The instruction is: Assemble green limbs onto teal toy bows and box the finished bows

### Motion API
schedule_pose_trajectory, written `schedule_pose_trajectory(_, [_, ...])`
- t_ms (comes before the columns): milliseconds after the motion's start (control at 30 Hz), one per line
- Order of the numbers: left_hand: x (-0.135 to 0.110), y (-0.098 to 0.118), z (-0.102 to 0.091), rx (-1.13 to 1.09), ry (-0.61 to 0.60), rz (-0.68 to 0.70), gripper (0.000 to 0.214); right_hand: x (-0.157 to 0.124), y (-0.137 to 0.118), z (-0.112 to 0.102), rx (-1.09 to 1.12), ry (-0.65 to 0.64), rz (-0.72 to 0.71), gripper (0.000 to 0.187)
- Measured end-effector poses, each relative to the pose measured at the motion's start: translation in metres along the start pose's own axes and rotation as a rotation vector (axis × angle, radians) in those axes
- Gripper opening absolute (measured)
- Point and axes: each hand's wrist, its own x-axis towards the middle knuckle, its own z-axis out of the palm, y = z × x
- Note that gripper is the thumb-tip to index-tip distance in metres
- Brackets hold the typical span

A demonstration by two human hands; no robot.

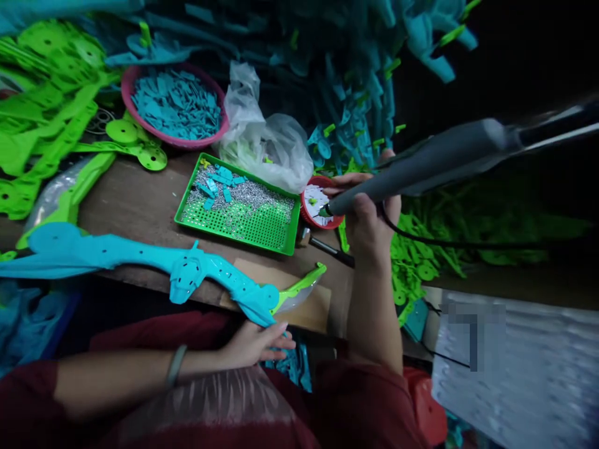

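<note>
My left hand [257,344] holds the near right end of a long blue plastic bow-shaped toy part [152,252], which lies along the bench's front edge. A green and clear curved piece [299,288] sticks out beside that end. My right hand [374,227] grips a grey electric screwdriver [421,163], thumb on the near side and fingers partly hidden behind it. The driver slants down to the left, its tip over a small red basket [337,219] of white pieces; whether it touches them I cannot tell. Left of the basket stands a green perforated tray [234,236] with small screws and blue pieces.
A hammer [332,251] lies by the tray. Behind are a pink bowl [175,142] of blue pieces and a clear plastic bag [283,149]. Green parts [51,93] pile up at left, blue parts [346,106] at the back. A cord hangs from the screwdriver.
</note>
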Motion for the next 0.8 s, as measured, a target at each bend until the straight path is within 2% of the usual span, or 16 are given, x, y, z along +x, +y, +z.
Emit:
schedule_pose_trajectory(67, [-0.018, 0.021, -0.001, 0.196, -0.188, -0.064, 0.047, 0.012, -0.005, 0.007, 0.092, 0.008, 0.016, 0.029])
schedule_pose_trajectory(100, [-0.030, 0.037, -0.001, 0.368, -0.313, -0.056, 0.042, 0.015, -0.006, 0.008, 0.134, -0.002, 0.024, 0.029])
schedule_pose_trajectory(133, [-0.043, 0.056, -0.001, 0.568, -0.417, 0.027, 0.034, 0.016, -0.007, 0.008, 0.164, -0.026, 0.030, 0.031])
schedule_pose_trajectory(167, [-0.053, 0.077, 0.000, 0.735, -0.434, 0.166, 0.025, 0.016, -0.006, 0.008, 0.177, -0.059, 0.028, 0.034])
schedule_pose_trajectory(233, [-0.057, 0.123, 0.003, 0.944, -0.275, 0.571, 0.015, 0.014, -0.002, 0.007, 0.144, -0.127, 0.000, 0.040])
schedule_pose_trajectory(267, [-0.050, 0.146, 0.006, 0.996, -0.211, 0.716, 0.013, 0.013, 0.000, 0.007, 0.114, -0.135, -0.018, 0.043])
schedule_pose_trajectory(333, [-0.020, 0.184, 0.007, 1.070, -0.201, 0.915, 0.014, 0.011, 0.003, 0.010, 0.054, -0.088, -0.048, 0.046])
schedule_pose_trajectory(367, [-0.001, 0.200, 0.004, 1.160, -0.234, 0.956, 0.020, 0.010, 0.004, 0.012, 0.021, -0.046, -0.066, 0.047])
schedule_pose_trajectory(433, [0.033, 0.221, -0.006, 1.390, -0.287, 0.929, 0.033, 0.008, 0.004, 0.019, -0.047, 0.053, -0.113, 0.048])
schedule_pose_trajectory(500, [0.052, 0.233, -0.021, 1.579, -0.290, 0.918, 0.041, 0.006, 0.004, 0.029, -0.087, 0.140, -0.141, 0.048])
schedule_pose_trajectory(567, [0.050, 0.240, -0.034, 1.686, -0.235, 0.963, 0.042, 0.004, 0.004, 0.042, -0.065, 0.231, -0.108, 0.045])
schedule_pose_trajectory(700, [0.007, 0.242, -0.042, 1.633, -0.069, 1.121, 0.035, 0.000, 0.010, 0.077, 0.075, 0.337, 0.012, 0.046])
schedule_pose_trajectory(800, [-0.031, 0.215, -0.037, 1.480, 0.020, 1.153, 0.032, -0.001, 0.019, 0.100, 0.181, 0.261, 0.019, 0.048])
